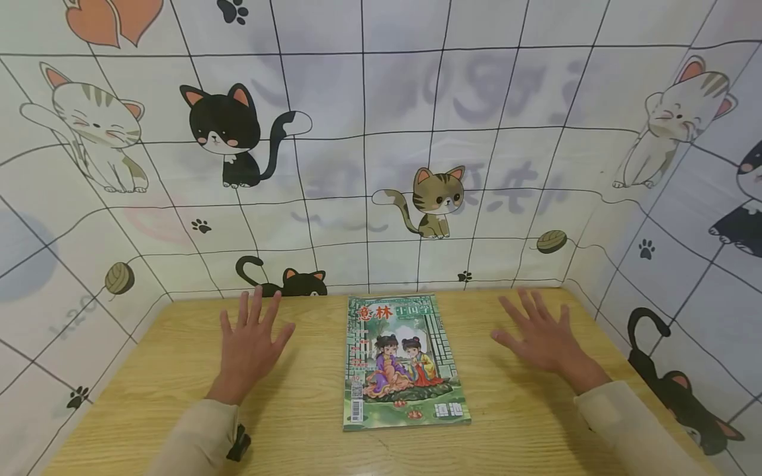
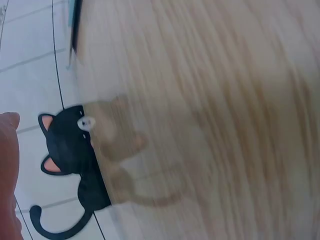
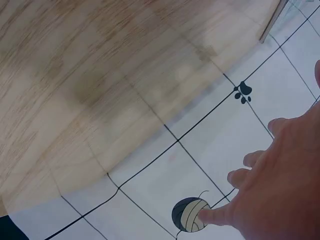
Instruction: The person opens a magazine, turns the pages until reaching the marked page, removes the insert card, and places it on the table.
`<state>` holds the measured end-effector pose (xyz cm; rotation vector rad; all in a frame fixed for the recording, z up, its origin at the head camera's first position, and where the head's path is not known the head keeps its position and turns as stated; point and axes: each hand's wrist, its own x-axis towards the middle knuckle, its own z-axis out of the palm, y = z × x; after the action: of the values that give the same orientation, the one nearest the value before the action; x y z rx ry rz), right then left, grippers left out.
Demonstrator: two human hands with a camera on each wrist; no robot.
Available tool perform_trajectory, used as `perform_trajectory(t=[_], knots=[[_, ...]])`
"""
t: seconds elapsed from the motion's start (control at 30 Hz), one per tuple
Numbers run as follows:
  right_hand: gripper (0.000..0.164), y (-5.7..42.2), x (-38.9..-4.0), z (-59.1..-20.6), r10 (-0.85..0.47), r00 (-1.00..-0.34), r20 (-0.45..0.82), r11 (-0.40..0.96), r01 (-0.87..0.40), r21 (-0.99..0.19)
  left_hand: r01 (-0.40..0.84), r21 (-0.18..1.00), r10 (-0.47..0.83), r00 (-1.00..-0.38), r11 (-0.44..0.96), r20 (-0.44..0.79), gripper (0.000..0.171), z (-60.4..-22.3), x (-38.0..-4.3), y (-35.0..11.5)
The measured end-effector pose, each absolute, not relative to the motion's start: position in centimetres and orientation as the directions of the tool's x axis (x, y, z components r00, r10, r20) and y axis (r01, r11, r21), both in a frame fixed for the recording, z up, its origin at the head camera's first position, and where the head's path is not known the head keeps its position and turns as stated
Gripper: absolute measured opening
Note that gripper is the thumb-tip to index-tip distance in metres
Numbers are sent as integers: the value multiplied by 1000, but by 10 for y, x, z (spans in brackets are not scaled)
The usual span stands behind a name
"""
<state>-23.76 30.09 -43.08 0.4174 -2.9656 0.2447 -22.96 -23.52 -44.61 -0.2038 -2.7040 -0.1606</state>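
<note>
A magazine (image 1: 405, 363) with a green illustrated cover and red title characters lies face up on the wooden table (image 1: 297, 396). To its left, my left hand (image 1: 251, 347) is spread with fingers straight, holding nothing. On the other side my right hand (image 1: 542, 340) is likewise spread and holds nothing. Both hands are apart from the magazine. Only an edge of the left hand (image 2: 7, 180) shows in the left wrist view. In the right wrist view, the right hand (image 3: 285, 185) has its fingers extended in front of the wall covering.
A white wall covering (image 1: 333, 86) with grid lines and printed cats surrounds the table at the back and both sides. A small black object (image 1: 239, 443) sits at the left cuff. The table's far edge meets the back wall.
</note>
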Motion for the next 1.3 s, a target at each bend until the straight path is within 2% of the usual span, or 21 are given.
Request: perform_trajectory(t=[0.5, 0.97, 1.13, 1.3], knots=[[77, 263, -226, -437, -406, -904, 131, 882, -426, -201, 408, 23, 359, -829, 913, 428, 69, -445, -219, -189], [79, 235, -213, -448, -531, -845, 71, 816, -532, -228, 525, 40, 490, -817, 850, 305, 66, -450, -203, -154], [85, 229, -209, -452, -590, -806, 38, 785, -585, -204, 554, 40, 532, -815, 831, 231, 66, -454, -197, -146], [91, 226, -206, -452, -635, -773, -9, 752, -615, -237, 607, 70, 588, -788, 791, 185, 64, -459, -191, -138]])
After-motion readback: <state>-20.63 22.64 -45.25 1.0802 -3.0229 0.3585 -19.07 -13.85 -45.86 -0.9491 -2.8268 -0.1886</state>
